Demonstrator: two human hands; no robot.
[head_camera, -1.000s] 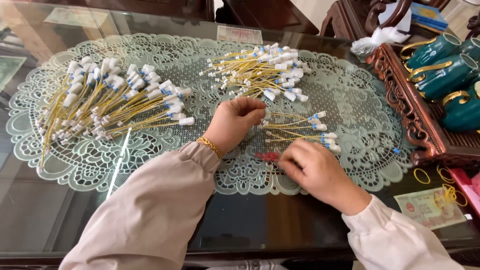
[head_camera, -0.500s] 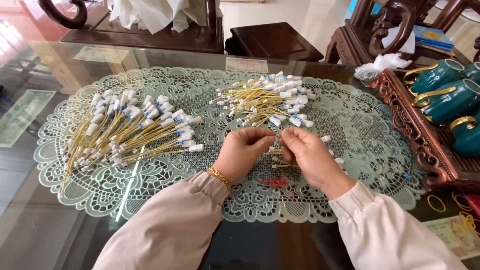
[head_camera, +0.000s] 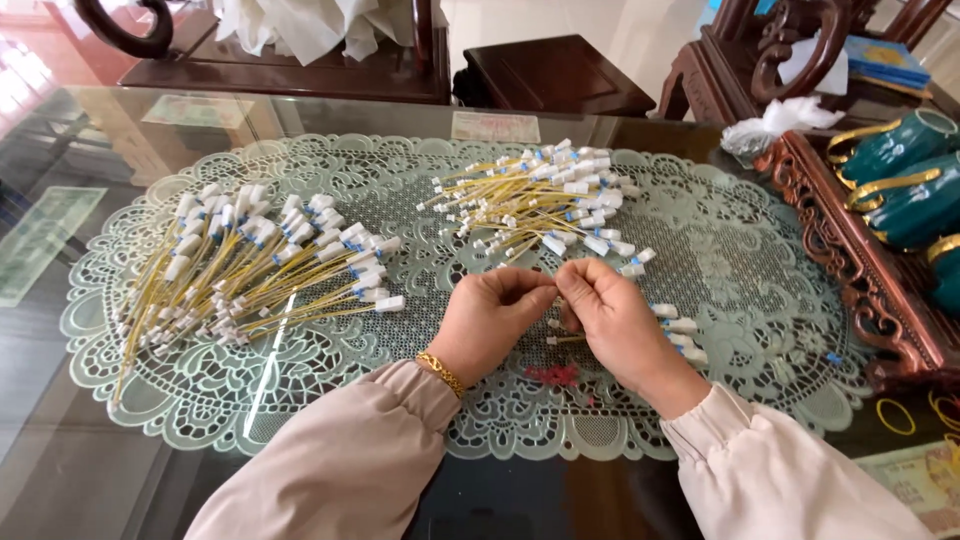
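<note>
Light, thin and springy, most likely: short yellow cables (head_camera: 560, 338) with small white plug ends, bendable along the cord yet stiff at the plastic tips. Best taken at the hard white connector rather than mid-cord, where a sharp kink could harm it. Small and smooth, so liable to slip from a loose pinch.

Pinched between both hands just above the lace mat (head_camera: 300, 400), near its middle: left hand (head_camera: 492, 325) curled, fingers (head_camera: 535, 285) closed on the item; right hand (head_camera: 618, 320) likewise clenched, fingertips meeting the left's. What exactly sits inside the pinch hidden by the knuckles.

Gold bracelet (head_camera: 442, 372) on the left wrist. Large fanned pile of matching cables (head_camera: 250, 265) well off to the left, second heap (head_camera: 540, 205) just beyond the hands, a few loose ones (head_camera: 675, 325) beside the right hand. Red bits (head_camera: 553, 375) on the mat below the hands. Glass surface (head_camera: 90, 480) beneath; carved wooden tray (head_camera: 850, 260) with teal cups (head_camera: 905, 185) at right.
</note>
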